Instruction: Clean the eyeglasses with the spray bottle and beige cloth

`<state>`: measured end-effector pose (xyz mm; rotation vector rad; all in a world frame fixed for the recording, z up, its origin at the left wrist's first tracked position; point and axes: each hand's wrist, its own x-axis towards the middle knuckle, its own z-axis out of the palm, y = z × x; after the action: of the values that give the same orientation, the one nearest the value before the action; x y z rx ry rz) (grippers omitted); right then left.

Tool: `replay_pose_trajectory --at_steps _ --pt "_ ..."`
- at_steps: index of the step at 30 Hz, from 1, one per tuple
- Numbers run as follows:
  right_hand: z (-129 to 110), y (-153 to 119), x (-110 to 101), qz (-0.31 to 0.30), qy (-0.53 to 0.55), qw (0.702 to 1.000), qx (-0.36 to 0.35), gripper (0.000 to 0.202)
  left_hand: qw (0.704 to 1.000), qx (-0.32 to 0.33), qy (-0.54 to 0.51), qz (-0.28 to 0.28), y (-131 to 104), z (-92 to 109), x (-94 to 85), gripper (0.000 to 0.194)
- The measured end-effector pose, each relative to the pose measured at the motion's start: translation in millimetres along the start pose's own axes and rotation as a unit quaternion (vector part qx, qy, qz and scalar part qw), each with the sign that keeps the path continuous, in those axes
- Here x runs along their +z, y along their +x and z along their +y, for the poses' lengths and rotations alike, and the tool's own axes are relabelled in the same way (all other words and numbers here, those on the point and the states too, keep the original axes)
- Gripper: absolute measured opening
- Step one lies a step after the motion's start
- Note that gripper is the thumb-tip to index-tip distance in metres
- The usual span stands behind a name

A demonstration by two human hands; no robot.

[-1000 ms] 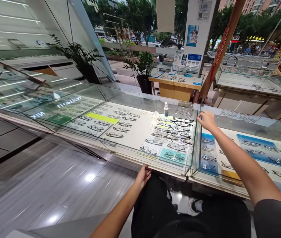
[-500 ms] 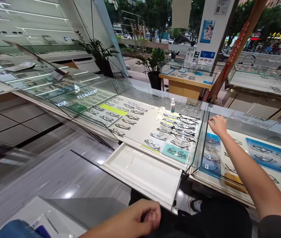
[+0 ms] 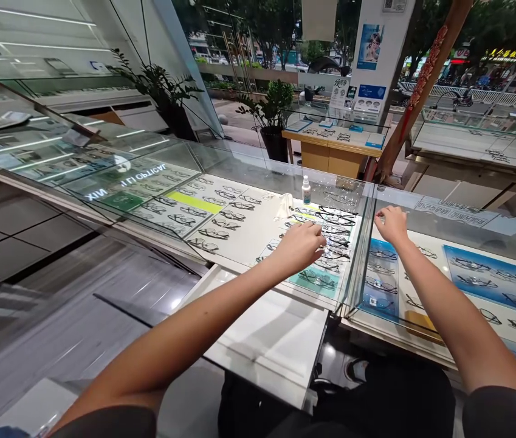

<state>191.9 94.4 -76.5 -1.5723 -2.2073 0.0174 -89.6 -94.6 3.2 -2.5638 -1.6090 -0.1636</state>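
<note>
My left hand (image 3: 301,246) is over the right part of the display counter, above rows of eyeglasses (image 3: 336,230). Its fingers are loosely bent and a little apart, with nothing seen in them; the palm is hidden. Farther right, my right hand (image 3: 392,224) is over the neighbouring glass case, close to the joint between the two cases. Those fingers are curled in, and no object shows in them. A small white spray bottle (image 3: 306,191) stands upright behind the eyeglasses, beside a crumpled pale cloth (image 3: 284,207). A white drawer (image 3: 280,340) is pulled out below my left forearm.
More eyeglasses (image 3: 233,216) lie in rows to the left around a yellow-green strip (image 3: 196,202). Under the right-hand glass are blue display cards (image 3: 490,277) with frames and a yellow-brown case (image 3: 423,325). Potted plants (image 3: 270,112) and a wooden display table (image 3: 335,149) stand beyond.
My left hand has risen from in front of the drawer and reached forward over the counter. My right hand stays in about the same place over the glass. The view has shifted slightly.
</note>
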Motion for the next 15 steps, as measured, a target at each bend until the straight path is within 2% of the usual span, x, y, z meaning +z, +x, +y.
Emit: replay_pose_trajectory --at_steps 4,7,9,12,14,15 --pt "-1 0 0 -0.003 0.000 1.000 0.003 0.021 0.999 0.017 0.028 -0.001 17 0 16.4 0.014" --pt "-1 0 0 -0.006 0.002 1.000 0.005 0.019 0.999 0.022 0.035 0.000 15 3 15.3 0.022" --pt "-1 0 0 -0.005 0.002 1.000 0.005 0.019 1.000 0.013 0.024 -0.010 3 4 3.4 0.022" --pt "1 1 1 -0.003 -0.003 1.000 0.008 0.018 0.998 0.000 -0.046 -0.039 -31 -1 -30.8 0.014" --pt "2 2 2 -0.001 -0.002 1.000 0.008 0.019 0.990 -0.022 -0.117 -0.077 -61 -7 -57.2 0.012" --pt "3 3 3 0.000 0.000 1.000 0.007 0.020 0.981 -0.036 -0.149 -0.115 -77 -11 -68.6 0.013"
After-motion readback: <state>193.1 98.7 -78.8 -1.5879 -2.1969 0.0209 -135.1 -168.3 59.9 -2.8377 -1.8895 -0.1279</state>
